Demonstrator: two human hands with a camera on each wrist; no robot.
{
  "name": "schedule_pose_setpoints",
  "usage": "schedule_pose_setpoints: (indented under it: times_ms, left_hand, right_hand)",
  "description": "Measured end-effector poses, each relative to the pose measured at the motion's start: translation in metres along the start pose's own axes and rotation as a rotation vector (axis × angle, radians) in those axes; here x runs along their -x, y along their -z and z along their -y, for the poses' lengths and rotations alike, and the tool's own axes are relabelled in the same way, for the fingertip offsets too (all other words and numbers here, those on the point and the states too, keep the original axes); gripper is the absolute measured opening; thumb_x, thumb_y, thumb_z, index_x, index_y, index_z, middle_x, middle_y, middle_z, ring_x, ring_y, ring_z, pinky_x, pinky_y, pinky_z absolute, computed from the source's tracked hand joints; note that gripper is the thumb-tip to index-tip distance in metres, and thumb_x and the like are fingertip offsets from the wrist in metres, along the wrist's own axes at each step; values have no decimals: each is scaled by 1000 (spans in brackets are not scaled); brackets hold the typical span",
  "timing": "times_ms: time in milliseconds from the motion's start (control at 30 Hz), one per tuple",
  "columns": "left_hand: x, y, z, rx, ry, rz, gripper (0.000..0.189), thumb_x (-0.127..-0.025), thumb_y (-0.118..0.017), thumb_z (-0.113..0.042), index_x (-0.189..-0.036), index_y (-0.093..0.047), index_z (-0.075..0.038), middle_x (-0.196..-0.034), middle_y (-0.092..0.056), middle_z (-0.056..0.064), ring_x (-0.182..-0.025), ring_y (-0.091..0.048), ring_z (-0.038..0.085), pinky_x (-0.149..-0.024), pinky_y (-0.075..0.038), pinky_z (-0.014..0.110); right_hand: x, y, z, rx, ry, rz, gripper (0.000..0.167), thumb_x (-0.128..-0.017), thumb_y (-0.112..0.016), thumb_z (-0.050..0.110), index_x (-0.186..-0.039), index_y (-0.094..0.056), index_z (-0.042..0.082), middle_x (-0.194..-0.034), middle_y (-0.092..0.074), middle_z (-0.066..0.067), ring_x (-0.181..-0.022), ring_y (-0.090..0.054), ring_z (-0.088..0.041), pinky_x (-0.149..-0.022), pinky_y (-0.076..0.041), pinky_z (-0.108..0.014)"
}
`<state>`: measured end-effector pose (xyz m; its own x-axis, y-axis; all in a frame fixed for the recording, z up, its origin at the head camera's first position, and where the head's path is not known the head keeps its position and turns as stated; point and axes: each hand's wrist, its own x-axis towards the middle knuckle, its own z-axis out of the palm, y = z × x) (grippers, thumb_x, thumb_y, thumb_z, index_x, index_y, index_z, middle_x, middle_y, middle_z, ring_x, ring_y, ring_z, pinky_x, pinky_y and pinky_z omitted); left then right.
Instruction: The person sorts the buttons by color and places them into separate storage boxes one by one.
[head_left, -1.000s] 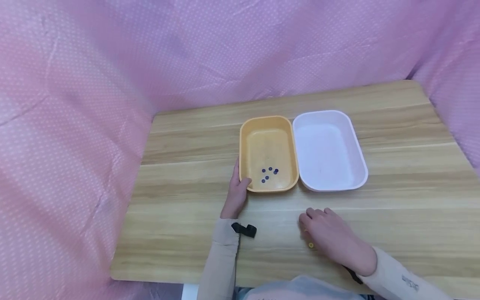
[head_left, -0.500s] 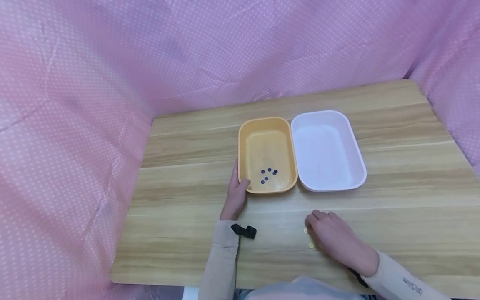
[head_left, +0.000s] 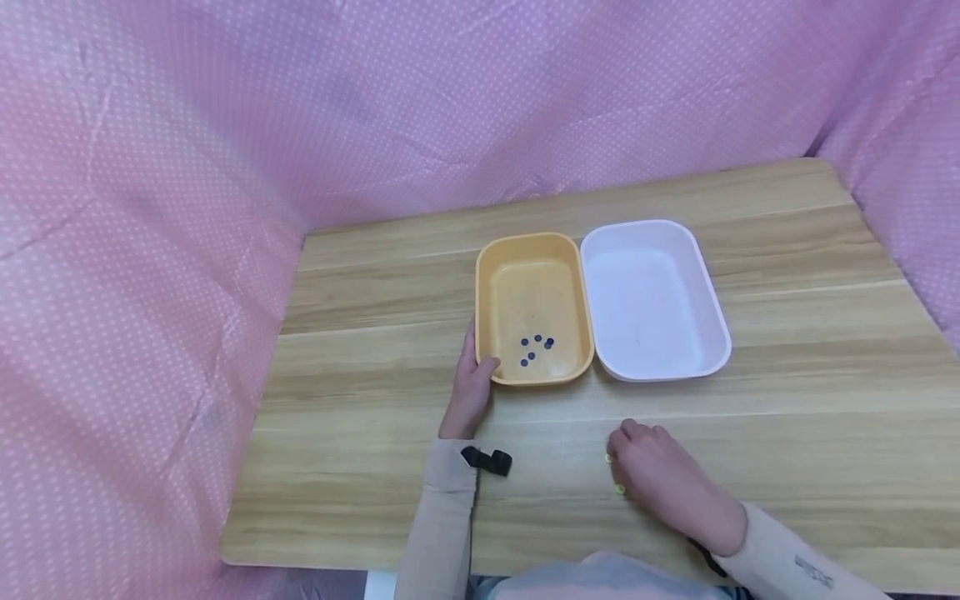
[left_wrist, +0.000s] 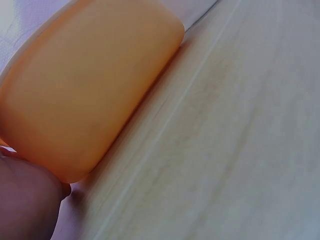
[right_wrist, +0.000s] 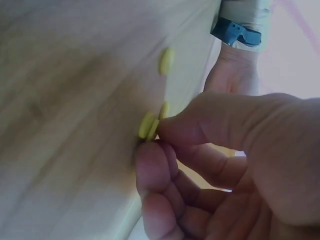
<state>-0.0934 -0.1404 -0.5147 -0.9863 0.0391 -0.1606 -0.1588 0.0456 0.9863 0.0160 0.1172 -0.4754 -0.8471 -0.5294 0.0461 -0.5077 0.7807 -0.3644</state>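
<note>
My left hand [head_left: 470, 396] grips the near left corner of an orange-yellow plastic tray [head_left: 534, 378], thumb over the rim and fingers along the outer side. Several dark blue buttons [head_left: 531, 356] lie inside, toward its near end. In the left wrist view the tray's outer wall [left_wrist: 90, 95] fills the upper left. Low over the table, my right hand [head_left: 667, 483] has its fingers curled. In the right wrist view its thumb and finger pinch a small yellow button [right_wrist: 153, 129]. Other yellow buttons lie close by, one of them [right_wrist: 167, 62] farther from the fingertips.
A white plastic tray [head_left: 718, 350] stands against the right side of the orange-yellow one. Both are on a wood-grain table [head_left: 360, 392]. Pink dotted cloth [head_left: 480, 108] hangs behind the table and at both sides.
My right hand has shifted slightly to the right, and a second yellow button shows more beside its fingers. The left hand keeps its grip on the tray.
</note>
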Motion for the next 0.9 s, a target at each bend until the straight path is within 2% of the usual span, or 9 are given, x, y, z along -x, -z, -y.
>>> schedule_pose_setpoints:
  times_ms: [233, 433, 700, 800, 900]
  left_hand:
    - [0, 1, -1, 1, 1, 5, 80, -88, -45, -3, -155, -16, -35, -159, -15, -17, -144, -18, 6, -117, -18, 33]
    - [0, 2, -2, 0, 19, 5, 80, -89, -45, -3, -156, -14, -31, -158, -14, -18, -143, -18, 5, -116, -18, 30]
    - [0, 1, -1, 12, 20, 10, 81, -87, -45, -3, -157, -13, -29, -159, -13, -18, -143, -19, 4, -115, -20, 29]
    - [0, 1, -1, 23, 14, 8, 82, -86, -45, -3, -156, -14, -31, -158, -14, -18, -142, -20, 4, -115, -21, 28]
    - [0, 1, -1, 28, 10, 7, 82, -85, -45, -3, -156, -15, -33, -158, -15, -19, -142, -21, 3, -115, -21, 27]
  right_hand:
    - [0, -2, 4, 38, -17, 13, 18, -68, -71, -4, -73, -58, 7, -69, -46, 0, -58, -45, -13, -52, -34, -27]
    - [2, -2, 5, 3, -50, 11, 16, -69, -70, -5, -77, -62, 6, -70, -49, 1, -61, -46, -12, -54, -36, -26]
    - [2, -4, -3, -35, -37, -113, 14, -71, -70, -3, -77, -64, 8, -69, -53, 3, -62, -52, -12, -54, -42, -29]
    - [2, -1, -5, -79, -48, -132, 15, -71, -68, -3, -78, -65, 10, -69, -52, 6, -60, -51, -10, -54, -45, -29]
    - [2, 9, -7, -216, -93, -79, 16, -75, -68, 0, -81, -64, 14, -72, -52, 11, -62, -49, -3, -56, -46, -26]
